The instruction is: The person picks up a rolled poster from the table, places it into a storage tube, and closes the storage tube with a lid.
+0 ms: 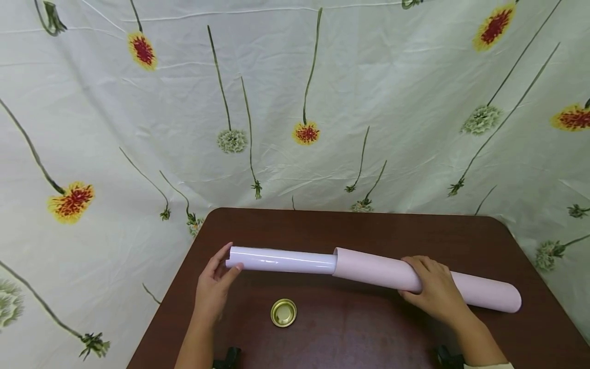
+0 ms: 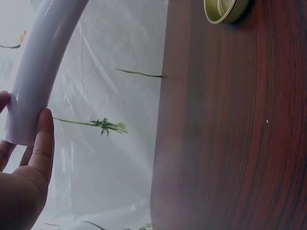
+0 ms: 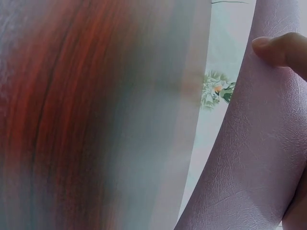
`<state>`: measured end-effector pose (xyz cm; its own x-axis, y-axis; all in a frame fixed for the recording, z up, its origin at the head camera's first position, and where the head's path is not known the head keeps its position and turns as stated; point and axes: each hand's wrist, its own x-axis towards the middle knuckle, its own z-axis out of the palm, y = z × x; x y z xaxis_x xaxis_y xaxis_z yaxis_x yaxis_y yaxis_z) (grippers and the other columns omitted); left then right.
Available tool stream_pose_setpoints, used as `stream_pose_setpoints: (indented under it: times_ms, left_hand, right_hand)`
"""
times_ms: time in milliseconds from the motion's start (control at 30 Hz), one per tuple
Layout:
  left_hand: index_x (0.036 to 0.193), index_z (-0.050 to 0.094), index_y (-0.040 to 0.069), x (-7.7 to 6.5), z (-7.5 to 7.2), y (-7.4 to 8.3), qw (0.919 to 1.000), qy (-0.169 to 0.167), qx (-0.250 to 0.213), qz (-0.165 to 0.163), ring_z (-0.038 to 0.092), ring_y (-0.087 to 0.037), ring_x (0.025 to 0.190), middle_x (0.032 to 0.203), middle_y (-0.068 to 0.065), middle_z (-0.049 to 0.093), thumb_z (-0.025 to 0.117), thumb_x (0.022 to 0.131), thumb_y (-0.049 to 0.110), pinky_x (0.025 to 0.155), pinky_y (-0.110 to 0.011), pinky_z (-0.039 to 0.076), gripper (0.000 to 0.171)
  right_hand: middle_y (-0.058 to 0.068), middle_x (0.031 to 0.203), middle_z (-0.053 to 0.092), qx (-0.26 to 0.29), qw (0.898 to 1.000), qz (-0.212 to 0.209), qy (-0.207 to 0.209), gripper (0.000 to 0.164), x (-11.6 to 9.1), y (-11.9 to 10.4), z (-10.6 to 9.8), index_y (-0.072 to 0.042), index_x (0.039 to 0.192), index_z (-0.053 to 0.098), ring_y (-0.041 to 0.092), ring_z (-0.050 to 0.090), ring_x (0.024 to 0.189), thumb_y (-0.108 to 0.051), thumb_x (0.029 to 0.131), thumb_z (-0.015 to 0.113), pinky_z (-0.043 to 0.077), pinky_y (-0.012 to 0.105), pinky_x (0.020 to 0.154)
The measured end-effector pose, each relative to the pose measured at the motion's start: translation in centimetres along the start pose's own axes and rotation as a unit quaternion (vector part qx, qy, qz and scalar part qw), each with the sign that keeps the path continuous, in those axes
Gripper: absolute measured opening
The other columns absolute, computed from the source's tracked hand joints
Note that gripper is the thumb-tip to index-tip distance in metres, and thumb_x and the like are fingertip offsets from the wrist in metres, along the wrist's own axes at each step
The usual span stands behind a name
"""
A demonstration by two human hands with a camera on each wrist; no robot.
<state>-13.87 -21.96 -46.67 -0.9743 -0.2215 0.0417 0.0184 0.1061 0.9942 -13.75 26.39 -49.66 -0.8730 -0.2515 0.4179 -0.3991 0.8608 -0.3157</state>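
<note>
A glossy white roll (image 1: 283,260), apparently rolled sheet, sticks partway out of the left mouth of a pale pink cardboard-like tube (image 1: 369,269). My left hand (image 1: 214,282) pinches the roll's outer end between thumb and fingers; the left wrist view shows the fingers around that end of the roll (image 2: 41,67). Farther right, my right hand (image 1: 433,289) grips the pink tube around its middle, thumb on the near side. In the right wrist view the thumb presses on the textured tube (image 3: 254,143). How far the roll reaches inside the tube is hidden.
On the dark brown wooden table (image 1: 350,333) a small round gold lid (image 1: 283,313) lies hollow side up, nearer me than the roll. Behind the table hangs a white flowered cloth (image 1: 276,174). Dark wrist straps show at the bottom edge.
</note>
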Motion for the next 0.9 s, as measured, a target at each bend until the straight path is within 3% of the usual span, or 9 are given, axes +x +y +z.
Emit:
stream_pose_setpoints:
  times_ms: [300,900]
  left_hand:
    - [0.147,0.052,0.021,0.03,0.18,-0.06,0.9999,-0.006,0.011,-0.01,0.059,-0.004,0.114,0.134,0.002,0.053,0.072,0.095,0.019,0.092,-0.009,0.048,0.056]
    - [0.146,0.053,0.008,-0.23,0.88,-0.63,0.9993,-0.031,0.011,0.015,0.062,0.0,0.111,0.133,0.001,0.06,0.071,0.095,0.016,0.092,-0.01,0.05,0.054]
  right_hand:
    - [0.011,0.118,0.068,-0.004,1.0,0.002,-0.009,0.071,0.07,-0.12,0.07,-0.012,0.128,0.061,0.039,0.061,0.113,-0.029,0.066,0.091,0.039,0.059,0.094]
    - [0.009,0.118,0.068,-0.002,1.0,0.007,-0.005,0.07,-0.12,-0.26,0.76,-0.013,0.127,0.063,0.038,0.061,0.114,-0.029,0.066,0.092,0.039,0.057,0.094]
